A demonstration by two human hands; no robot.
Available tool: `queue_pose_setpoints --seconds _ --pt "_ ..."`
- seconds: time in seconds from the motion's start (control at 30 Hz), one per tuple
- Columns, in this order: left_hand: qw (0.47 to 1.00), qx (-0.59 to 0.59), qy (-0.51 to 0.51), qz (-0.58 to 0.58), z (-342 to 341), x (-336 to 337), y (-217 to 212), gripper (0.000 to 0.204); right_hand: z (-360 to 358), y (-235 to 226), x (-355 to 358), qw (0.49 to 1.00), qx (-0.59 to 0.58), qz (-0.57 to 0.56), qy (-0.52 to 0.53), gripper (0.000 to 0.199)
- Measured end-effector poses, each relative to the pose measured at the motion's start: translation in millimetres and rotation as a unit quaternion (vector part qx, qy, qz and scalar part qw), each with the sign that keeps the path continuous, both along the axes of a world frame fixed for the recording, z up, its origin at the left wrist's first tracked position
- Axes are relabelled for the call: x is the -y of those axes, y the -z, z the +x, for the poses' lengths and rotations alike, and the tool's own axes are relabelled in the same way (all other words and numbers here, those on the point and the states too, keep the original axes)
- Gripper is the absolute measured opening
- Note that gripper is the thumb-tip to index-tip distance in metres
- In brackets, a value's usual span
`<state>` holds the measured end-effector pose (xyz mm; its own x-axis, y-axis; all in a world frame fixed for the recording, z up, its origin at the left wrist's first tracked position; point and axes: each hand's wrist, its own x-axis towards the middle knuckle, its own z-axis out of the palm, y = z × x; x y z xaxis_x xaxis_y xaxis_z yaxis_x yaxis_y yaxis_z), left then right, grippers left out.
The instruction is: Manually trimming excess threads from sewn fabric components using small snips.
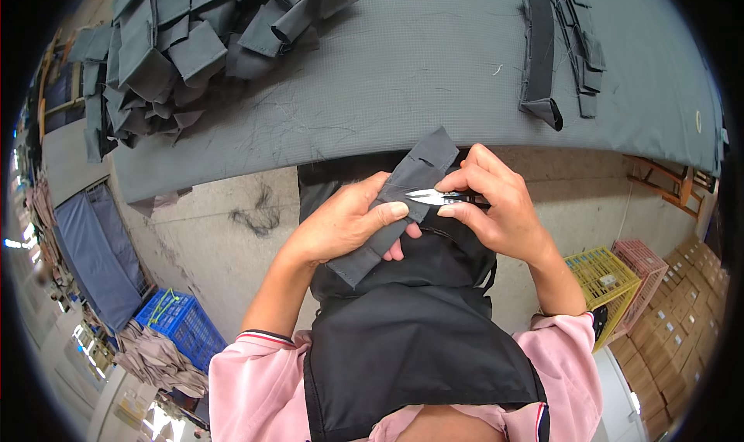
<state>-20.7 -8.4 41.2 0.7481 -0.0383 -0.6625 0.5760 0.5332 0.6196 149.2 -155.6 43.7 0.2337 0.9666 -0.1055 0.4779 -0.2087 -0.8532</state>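
Observation:
My left hand (347, 221) grips a folded dark grey fabric piece (422, 165), thumb pressed on top, holding it slantwise in front of my black apron (411, 341). My right hand (496, 205) pinches a small pair of thread snips (434, 197), whose shiny blades point left and touch the fabric just beside my left thumb. Both hands meet below the near edge of the grey worktable (403, 77).
A heap of grey fabric pieces (186, 46) lies on the table's left, and a few more pieces (558, 46) at the right. On the floor stand a blue crate (182, 326), a yellow crate (601, 275), a pink crate (643, 267), and stacked cardboard boxes (674, 326).

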Motion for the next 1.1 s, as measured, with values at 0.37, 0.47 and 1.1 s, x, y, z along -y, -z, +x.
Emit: queue_pose_setpoints --seconds 0.37,0.47,1.1 --pt "0.999 0.011 0.026 -0.03 1.2 0.9 -0.9 0.026 -4.3 -3.0 -5.1 0.998 0.05 0.027 -0.029 0.022" --pt "0.999 0.013 0.027 -0.036 1.6 0.7 0.1 0.026 -2.0 0.1 -0.3 0.997 0.057 0.046 -0.037 0.023" --pt "0.999 0.009 0.037 -0.005 6.6 1.9 -3.7 0.027 -15.3 -6.5 7.0 0.989 0.109 0.086 0.048 0.025"
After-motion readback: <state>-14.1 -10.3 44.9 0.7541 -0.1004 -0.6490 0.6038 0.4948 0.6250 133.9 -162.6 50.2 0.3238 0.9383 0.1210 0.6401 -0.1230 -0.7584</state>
